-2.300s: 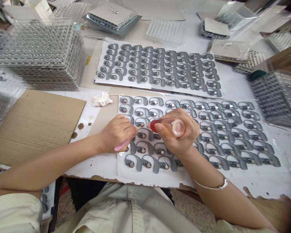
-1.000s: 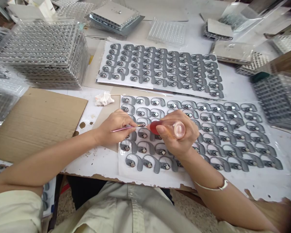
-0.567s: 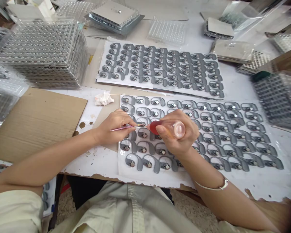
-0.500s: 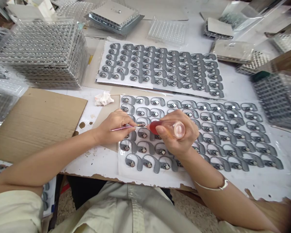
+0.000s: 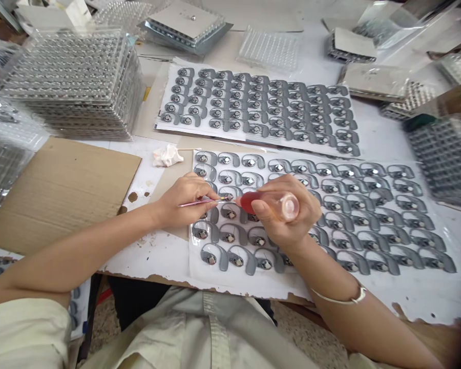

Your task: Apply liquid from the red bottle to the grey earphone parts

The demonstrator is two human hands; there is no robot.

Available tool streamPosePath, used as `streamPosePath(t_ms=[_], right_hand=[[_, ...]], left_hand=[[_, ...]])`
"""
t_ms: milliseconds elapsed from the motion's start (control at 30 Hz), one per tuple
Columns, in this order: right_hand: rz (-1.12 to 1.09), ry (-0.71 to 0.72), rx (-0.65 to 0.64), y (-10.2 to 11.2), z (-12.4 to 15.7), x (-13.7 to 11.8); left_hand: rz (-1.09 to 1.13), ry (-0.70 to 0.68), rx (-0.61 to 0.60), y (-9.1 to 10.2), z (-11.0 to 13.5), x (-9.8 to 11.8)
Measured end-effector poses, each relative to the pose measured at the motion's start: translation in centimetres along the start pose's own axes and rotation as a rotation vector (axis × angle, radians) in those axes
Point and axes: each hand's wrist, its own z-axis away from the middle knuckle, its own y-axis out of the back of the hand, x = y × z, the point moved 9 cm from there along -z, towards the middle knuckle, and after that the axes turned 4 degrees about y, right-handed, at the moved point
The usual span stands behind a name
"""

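My left hand (image 5: 184, 200) pinches a thin pink tool (image 5: 202, 202) whose tip rests on a grey ear-hook part (image 5: 227, 196) in the near sheet (image 5: 407, 287). My right hand (image 5: 292, 212) is closed round a small clear bottle with a red cap (image 5: 271, 204), held just right of the tool's tip, cap pointing left. Rows of the same grey ear-hook parts with round metal centres cover the near sheet. A second sheet of such parts (image 5: 259, 105) lies behind it.
A flat cardboard piece (image 5: 61, 189) lies at the left, with a crumpled white tissue (image 5: 167, 155) beside it. Stacks of clear blister trays (image 5: 65, 82) stand at the back left, and more trays (image 5: 441, 159) sit at the right and far edge. Brown drops (image 5: 132, 197) stain the white board.
Since the oldest frame my left hand has turned the pink tool from pointing down to lying level, tip on the part. Over the last second both hands stay put; the view drifts slightly.
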Motion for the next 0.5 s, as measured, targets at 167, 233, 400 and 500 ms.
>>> streamPosePath(t_ms=[167, 233, 400, 500], right_hand=[[-0.003, 0.005, 0.003, -0.16, 0.05, -0.04], [-0.009, 0.017, 0.009, -0.17, 0.02, -0.15], [-0.023, 0.013, 0.017, -0.14, -0.08, -0.19], [-0.019, 0.004, 0.02, -0.2, 0.0, -0.17]], left_hand=[[-0.014, 0.002, -0.012, -0.08, 0.0, 0.02], [-0.005, -0.003, -0.006, -0.02, 0.0, 0.07], [-0.001, 0.011, -0.015, -0.06, -0.1, 0.04], [0.0, 0.011, -0.021, -0.12, -0.15, -0.01]])
